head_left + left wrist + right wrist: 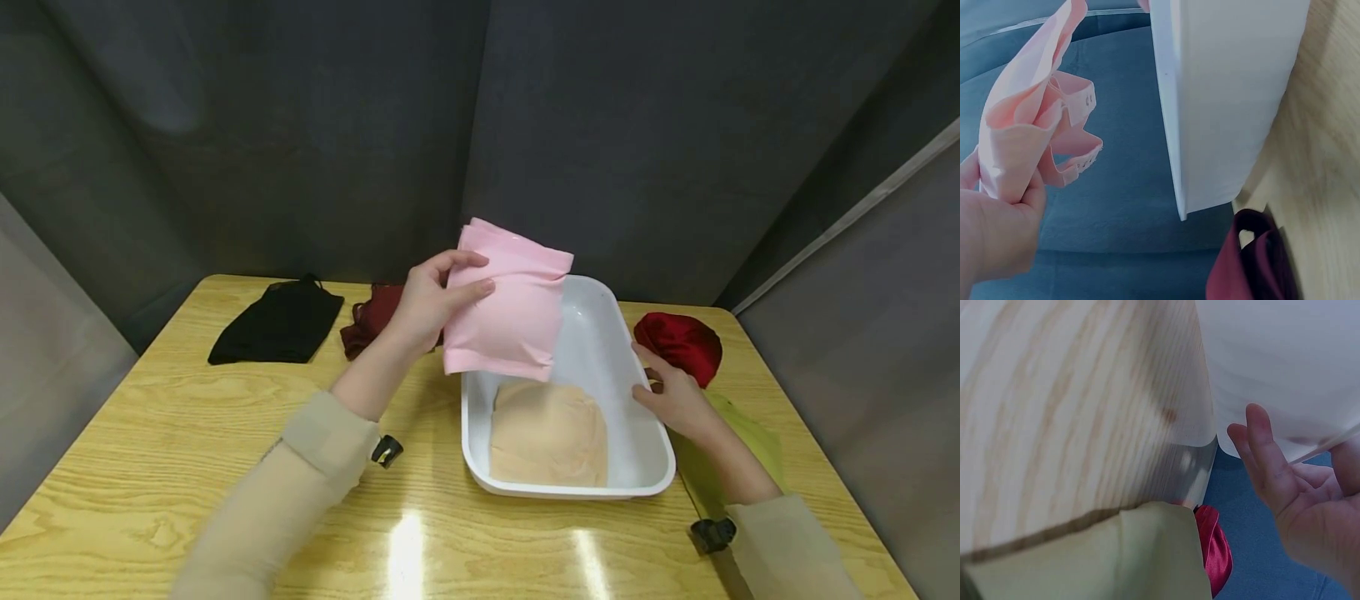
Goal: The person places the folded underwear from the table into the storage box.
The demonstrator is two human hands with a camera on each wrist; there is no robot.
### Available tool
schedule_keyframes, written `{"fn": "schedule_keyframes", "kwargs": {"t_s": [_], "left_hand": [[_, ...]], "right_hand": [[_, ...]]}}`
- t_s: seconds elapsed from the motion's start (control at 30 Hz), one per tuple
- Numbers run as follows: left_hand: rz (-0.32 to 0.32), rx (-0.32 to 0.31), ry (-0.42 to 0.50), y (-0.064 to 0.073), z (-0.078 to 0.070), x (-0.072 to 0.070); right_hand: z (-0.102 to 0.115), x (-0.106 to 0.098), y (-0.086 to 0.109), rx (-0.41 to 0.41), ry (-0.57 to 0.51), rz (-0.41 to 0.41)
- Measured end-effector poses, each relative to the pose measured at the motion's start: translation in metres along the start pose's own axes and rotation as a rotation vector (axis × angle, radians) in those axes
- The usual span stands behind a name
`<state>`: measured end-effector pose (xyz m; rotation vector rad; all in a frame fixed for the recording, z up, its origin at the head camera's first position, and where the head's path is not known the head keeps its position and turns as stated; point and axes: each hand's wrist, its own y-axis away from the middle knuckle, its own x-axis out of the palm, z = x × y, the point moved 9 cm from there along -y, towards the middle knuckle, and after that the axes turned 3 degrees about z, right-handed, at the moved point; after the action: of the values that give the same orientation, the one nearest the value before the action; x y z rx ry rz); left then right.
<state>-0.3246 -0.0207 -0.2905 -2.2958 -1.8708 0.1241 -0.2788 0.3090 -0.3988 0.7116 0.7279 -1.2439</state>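
Note:
My left hand (431,304) pinches a folded pink bra (513,308) by its left side, thumb in front. It hangs raised over the back left of a white plastic tub (475,454). In the left wrist view, straps with small hooks (1088,100) dangle from the bra. A folded beige garment (551,437) lies flat at the near end of the tub. My right hand (678,400) holds the tub's right rim; the right wrist view shows some of its fingers (1266,447) extended along the outer wall.
Left of the tub lie a black garment (281,325) and a maroon garment (375,312), partly hidden by my left arm. A shiny red garment (682,342) and a yellow-green cloth (742,433) lie to the right. Dark curtains (337,150) stand behind the wooden table (150,450).

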Motion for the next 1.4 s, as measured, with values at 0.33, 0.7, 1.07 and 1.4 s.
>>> {"fn": "schedule_keyframes", "kwargs": {"t_s": [0.33,0.7,1.07,1.4], "left_hand": [[-0.006,-0.033,0.118,-0.015,0.027,0.016],[0.020,-0.131,0.094,-0.026,0.054,0.030],[0.075,-0.176,0.015,-0.034,0.084,0.047],[0.053,-0.267,-0.035,-0.040,0.108,0.055]], "right_hand": [[-0.001,0.000,0.000,0.004,-0.010,0.002],[-0.001,0.000,0.003,0.006,-0.014,-0.003],[-0.001,0.003,0.005,0.050,-0.029,0.020],[0.000,0.002,0.006,0.034,-0.031,0.016]]}}
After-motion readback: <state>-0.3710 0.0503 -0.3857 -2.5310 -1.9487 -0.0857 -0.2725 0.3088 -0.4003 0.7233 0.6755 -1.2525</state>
